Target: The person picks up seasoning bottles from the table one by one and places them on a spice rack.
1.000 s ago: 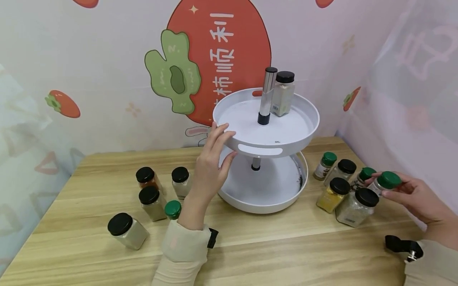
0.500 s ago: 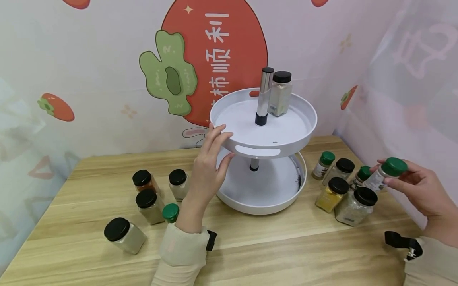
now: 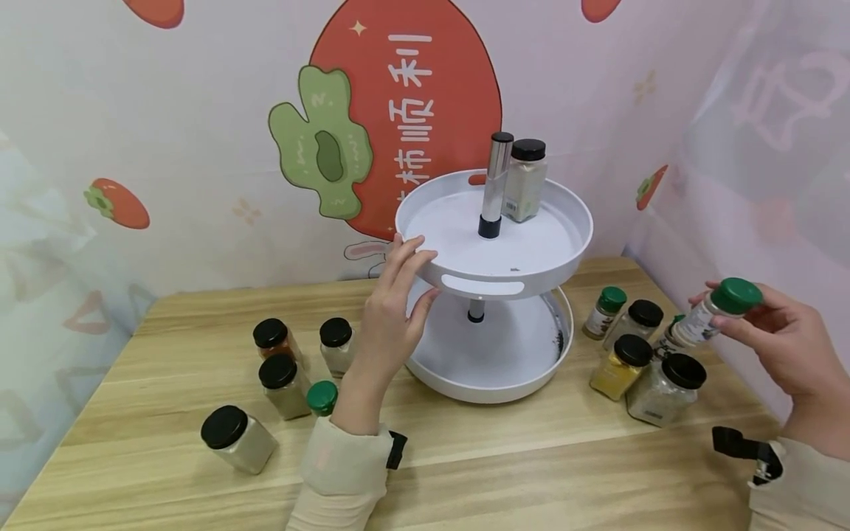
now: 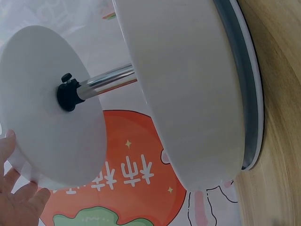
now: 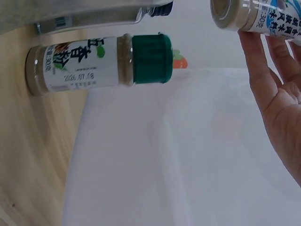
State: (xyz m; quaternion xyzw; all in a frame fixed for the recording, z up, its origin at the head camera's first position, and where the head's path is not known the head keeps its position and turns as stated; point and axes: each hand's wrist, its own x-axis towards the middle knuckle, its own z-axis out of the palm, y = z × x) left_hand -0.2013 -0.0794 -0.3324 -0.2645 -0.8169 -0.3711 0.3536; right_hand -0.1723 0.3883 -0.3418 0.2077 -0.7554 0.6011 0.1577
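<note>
My left hand (image 3: 392,317) touches the left rim of the white upper tray (image 3: 445,221), its fingers extended and its thumb lower down; several fingertips also meet the tray edge in the left wrist view. Beneath is the lower tray (image 3: 488,361) of the two-tier stand. At the right, my right hand (image 3: 783,335) pinches a green-capped spice jar (image 3: 700,324), tilted and raised over other jars. The right wrist view shows the held jar's base (image 5: 225,12) off the table and another green-capped jar (image 5: 80,66) upright on the wood, with a printed label.
On the upper tray, a black-lidded jar (image 3: 527,184) stands beside the metal post (image 3: 496,181). Yellow (image 3: 616,376) and pale (image 3: 660,398) jars crowd the right side, with others behind. Several jars, including a pale one (image 3: 249,446), stand at left. A printed curtain (image 3: 219,243) hangs behind.
My right hand has lifted the green-capped jar up from among the right-hand jars and moved slightly rightward. My left hand stays at the upper tray's rim.
</note>
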